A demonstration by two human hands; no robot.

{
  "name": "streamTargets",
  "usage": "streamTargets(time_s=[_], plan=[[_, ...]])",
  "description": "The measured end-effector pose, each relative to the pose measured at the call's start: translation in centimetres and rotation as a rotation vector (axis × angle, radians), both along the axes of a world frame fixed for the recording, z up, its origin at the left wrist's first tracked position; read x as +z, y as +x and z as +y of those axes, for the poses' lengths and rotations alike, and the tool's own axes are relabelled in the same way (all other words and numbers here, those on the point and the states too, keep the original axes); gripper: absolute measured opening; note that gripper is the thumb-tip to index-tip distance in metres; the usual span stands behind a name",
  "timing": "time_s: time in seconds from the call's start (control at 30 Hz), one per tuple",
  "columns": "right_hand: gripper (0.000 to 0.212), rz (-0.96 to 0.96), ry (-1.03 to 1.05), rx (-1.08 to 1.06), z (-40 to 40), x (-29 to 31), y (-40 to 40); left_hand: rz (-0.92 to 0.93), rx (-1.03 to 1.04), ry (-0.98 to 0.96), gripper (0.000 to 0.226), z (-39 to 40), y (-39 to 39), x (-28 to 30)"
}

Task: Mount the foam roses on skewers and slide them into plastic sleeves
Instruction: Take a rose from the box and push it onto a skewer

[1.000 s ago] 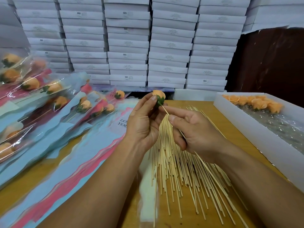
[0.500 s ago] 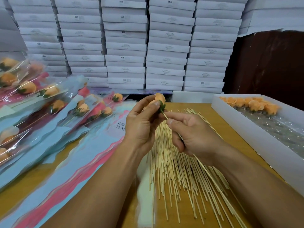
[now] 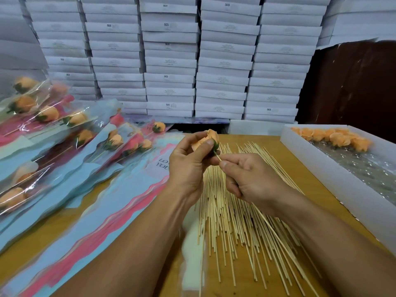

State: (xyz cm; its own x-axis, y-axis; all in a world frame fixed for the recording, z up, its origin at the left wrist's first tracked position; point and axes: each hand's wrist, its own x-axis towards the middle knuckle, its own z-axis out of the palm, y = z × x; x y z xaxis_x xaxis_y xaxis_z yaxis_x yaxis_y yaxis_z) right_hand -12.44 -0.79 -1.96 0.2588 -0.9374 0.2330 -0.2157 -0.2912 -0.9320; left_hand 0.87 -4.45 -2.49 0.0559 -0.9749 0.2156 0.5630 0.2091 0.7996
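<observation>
My left hand (image 3: 188, 163) pinches an orange foam rose (image 3: 211, 137) with a green base, held above the table's middle. My right hand (image 3: 250, 179) grips a thin wooden skewer (image 3: 276, 236) whose tip enters the rose's base; the skewer runs down and right under my wrist. Below both hands lies a spread pile of loose skewers (image 3: 231, 224). Empty blue and pink plastic sleeves (image 3: 100, 219) lie flat to the left.
Sleeved roses (image 3: 49, 116) are stacked at the far left. A white box (image 3: 334, 181) at the right holds loose orange roses (image 3: 334, 137) on bubble wrap. Stacked white cartons (image 3: 171, 61) wall off the back. The wooden table (image 3: 267, 144) shows between the piles.
The two hands have stayed close together, and the rose has turned a little in my left fingers with the skewer tip at its base. The view shifted slightly.
</observation>
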Motion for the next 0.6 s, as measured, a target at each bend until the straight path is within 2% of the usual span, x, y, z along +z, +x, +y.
streamTargets(time_s=[0.07,0.13,0.17,0.23,0.3,0.4,0.53,0.6], plan=[[0.028,-0.021,0.041,-0.007,-0.2,0.0,-0.3,-0.054,0.028,0.022,0.02,0.1,-0.6,-0.4],[0.028,-0.046,0.076,-0.053,-0.3,0.3,-1.0,-0.198,0.059,0.042,0.033,0.3,-1.2,-0.9],[0.027,-0.054,0.085,-0.093,-0.4,0.4,-1.4,-0.326,0.091,0.053,0.04,0.4,-1.2,-0.9],[0.028,-0.058,0.1,-0.178,-0.9,0.4,-2.1,-0.71,0.172,0.077,0.052,0.4,-0.7,-0.5],[0.028,-0.063,0.119,-0.241,-1.5,0.2,-2.6,-1.09,0.208,0.093,0.047,0.2,0.1,0.6],[0.027,-0.047,0.132,-0.273,-2.0,-0.2,-2.9,-1.505,0.203,-0.034,0.025,-0.9,1.6,3.4],[0.028,-0.013,0.126,-0.284,-2.5,-0.5,-3.6,-1.901,0.178,-0.129,0.034,-3.1,4.7,4.9],[0.027,0.007,0.13,-0.28,-2.7,-0.6,-3.7,-2.045,0.204,-0.106,0.023,-4.4,7.1,3.7]])
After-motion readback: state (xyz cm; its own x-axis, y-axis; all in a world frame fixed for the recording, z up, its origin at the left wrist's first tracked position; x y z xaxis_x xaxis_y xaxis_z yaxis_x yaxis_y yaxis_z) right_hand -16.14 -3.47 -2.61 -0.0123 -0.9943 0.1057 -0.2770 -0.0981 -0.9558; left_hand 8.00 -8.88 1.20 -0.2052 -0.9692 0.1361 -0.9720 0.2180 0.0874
